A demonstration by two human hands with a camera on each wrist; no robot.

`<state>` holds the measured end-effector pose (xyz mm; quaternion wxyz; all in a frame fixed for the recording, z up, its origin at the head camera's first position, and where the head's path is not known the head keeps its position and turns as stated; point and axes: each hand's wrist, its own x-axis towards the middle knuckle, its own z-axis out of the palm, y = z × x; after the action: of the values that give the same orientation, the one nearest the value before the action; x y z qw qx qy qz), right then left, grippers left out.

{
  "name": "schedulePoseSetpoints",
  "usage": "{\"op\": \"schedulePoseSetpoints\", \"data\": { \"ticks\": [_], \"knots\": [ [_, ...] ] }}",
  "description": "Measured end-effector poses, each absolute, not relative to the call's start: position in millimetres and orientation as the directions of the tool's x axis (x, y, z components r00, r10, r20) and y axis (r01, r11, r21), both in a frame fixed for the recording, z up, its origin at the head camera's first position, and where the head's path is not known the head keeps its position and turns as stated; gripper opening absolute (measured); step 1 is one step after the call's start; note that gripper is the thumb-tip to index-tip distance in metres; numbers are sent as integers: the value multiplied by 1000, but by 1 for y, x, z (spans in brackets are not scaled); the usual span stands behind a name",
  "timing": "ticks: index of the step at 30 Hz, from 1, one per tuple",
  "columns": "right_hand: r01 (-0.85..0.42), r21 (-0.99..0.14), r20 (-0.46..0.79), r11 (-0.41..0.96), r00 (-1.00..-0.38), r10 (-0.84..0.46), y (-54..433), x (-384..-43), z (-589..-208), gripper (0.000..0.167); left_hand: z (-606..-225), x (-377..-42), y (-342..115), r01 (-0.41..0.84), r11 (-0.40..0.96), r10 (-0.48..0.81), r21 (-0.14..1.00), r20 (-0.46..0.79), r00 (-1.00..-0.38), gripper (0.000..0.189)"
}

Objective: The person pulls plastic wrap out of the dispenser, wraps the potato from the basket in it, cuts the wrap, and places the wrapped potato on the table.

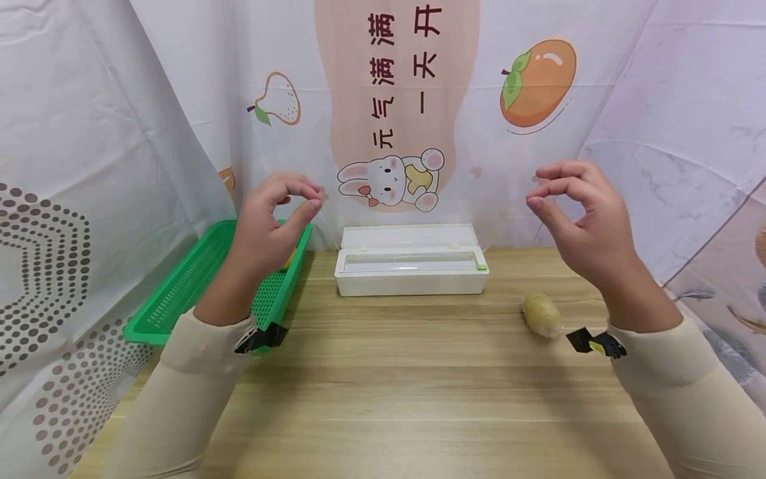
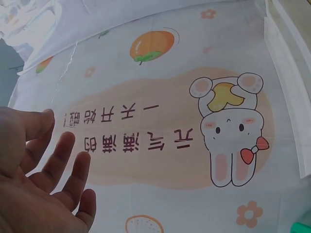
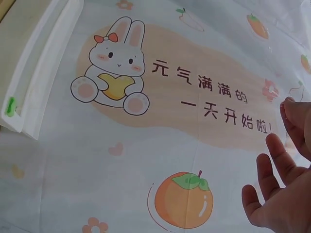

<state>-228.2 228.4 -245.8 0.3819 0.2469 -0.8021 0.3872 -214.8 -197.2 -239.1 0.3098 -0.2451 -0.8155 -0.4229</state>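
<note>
Both hands are raised at the back of the table, thumb and fingertips brought together. My left hand (image 1: 272,216) pinches one corner of a sheet of clear cling film (image 2: 66,73), whose shiny edge rises from the fingertips in the left wrist view. My right hand (image 1: 589,216) pinches the other side, where the film is barely visible. Below and between the hands stands a white cling film dispenser (image 1: 413,283), its lid tipped back and a green slider at its right end. The film's path down to it is too transparent to follow fully.
A round yellowish thing like a potato (image 1: 541,315), wrapped in clear film, lies on the wooden table (image 1: 407,386) below the right hand. Behind the left forearm sits a green plastic basket (image 1: 179,286) with something yellow inside. A printed curtain (image 1: 407,120) hangs behind.
</note>
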Motion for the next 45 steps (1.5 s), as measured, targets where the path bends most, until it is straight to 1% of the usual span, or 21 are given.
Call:
{"op": "schedulePoseSetpoints", "data": {
  "ticks": [3, 7, 12, 15, 19, 21, 27, 34, 37, 40, 45],
  "knots": [
    [-706, -412, 811, 576, -572, -121, 227, -216, -250, 9, -242, -205, -199, 652, 536, 149, 536, 701, -698, 12],
    [-713, -403, 810, 574, -570, -140, 226, -199, -256, 10, -249, -192, -203, 626, 571, 155, 532, 678, -718, 9],
    [-735, -386, 813, 557, -557, -170, 231, -183, -270, 14, -260, -175, -209, 654, 576, 207, 490, 687, -697, 3],
    [-758, -369, 817, 538, -540, -201, 234, -174, -276, 15, -267, -163, -211, 686, 567, 253, 457, 695, -673, 9],
    [-795, -348, 824, 497, -512, -242, 239, -163, -285, 7, -276, -150, -213, 706, 555, 304, 440, 682, -665, 17],
    [-807, -344, 824, 480, -504, -257, 242, -160, -291, 7, -280, -144, -214, 709, 552, 325, 439, 669, -668, 19],
    [-827, -346, 823, 444, -494, -280, 246, -149, -309, 6, -295, -131, -215, 727, 531, 377, 435, 648, -662, 26],
    [-847, -346, 814, 404, -485, -320, 250, -135, -328, 5, -317, -116, -216, 774, 491, 421, 401, 668, -613, 36],
    [-848, -354, 805, 394, -491, -334, 251, -129, -337, 6, -326, -110, -217, 779, 476, 439, 408, 657, -613, 37],
    [-837, -369, 778, 403, -516, -358, 254, -122, -345, 12, -336, -105, -218, 780, 471, 454, 411, 645, -614, 37],
    [-801, -382, 714, 462, -573, -402, 258, -113, -361, 41, -352, -98, -218, 795, 455, 484, 401, 638, -599, 36]
  ]
}}
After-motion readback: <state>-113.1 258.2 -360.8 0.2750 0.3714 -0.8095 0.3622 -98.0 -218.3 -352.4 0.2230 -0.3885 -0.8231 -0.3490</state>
